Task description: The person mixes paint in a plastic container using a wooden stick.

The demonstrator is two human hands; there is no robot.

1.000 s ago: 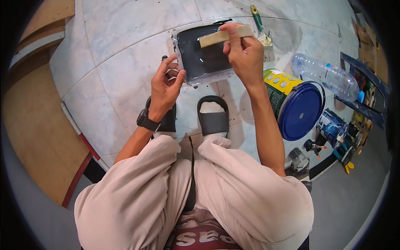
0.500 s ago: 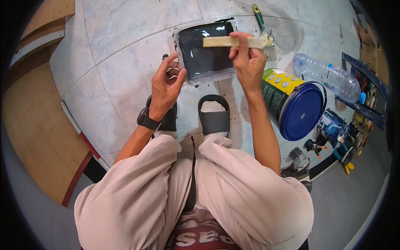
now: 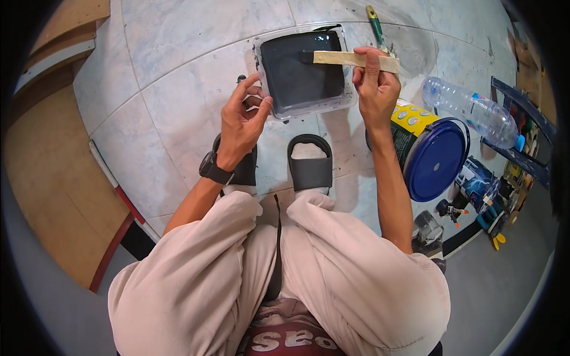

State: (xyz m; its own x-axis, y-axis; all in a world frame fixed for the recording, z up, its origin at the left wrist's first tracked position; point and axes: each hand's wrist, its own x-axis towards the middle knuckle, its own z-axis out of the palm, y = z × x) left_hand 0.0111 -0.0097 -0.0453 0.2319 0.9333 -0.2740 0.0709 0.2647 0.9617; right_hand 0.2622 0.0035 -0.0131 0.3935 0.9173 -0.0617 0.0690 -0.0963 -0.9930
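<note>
A clear rectangular plastic tub (image 3: 350, 95) holding dark liquid (image 3: 297, 83) sits on the tiled floor. My left hand (image 3: 244, 116) has its thumb and fingers around the tub's near left edge. In my right hand (image 3: 375, 83), between thumb and fingers, is a flat pale wooden stick (image 3: 338, 58). The stick's dark-coated tip is over the liquid; whether it touches the surface I cannot tell. A green-handled paintbrush (image 3: 376, 26) lies just beyond my right hand, its bristles mostly hidden by the hand.
Right of my right forearm lies a yellow and green bucket with a blue lid (image 3: 436, 160). A clear plastic bottle (image 3: 475, 111), a dark blue frame (image 3: 516, 101) and a printed can (image 3: 475, 178) are farther right. Wooden boards (image 3: 59, 178) stand at the left.
My right hand and the stick have shifted right across the tub. The stick's dark tip now shows. The whole scene has moved slightly right in view, while my left hand stays at the tub's edge.
</note>
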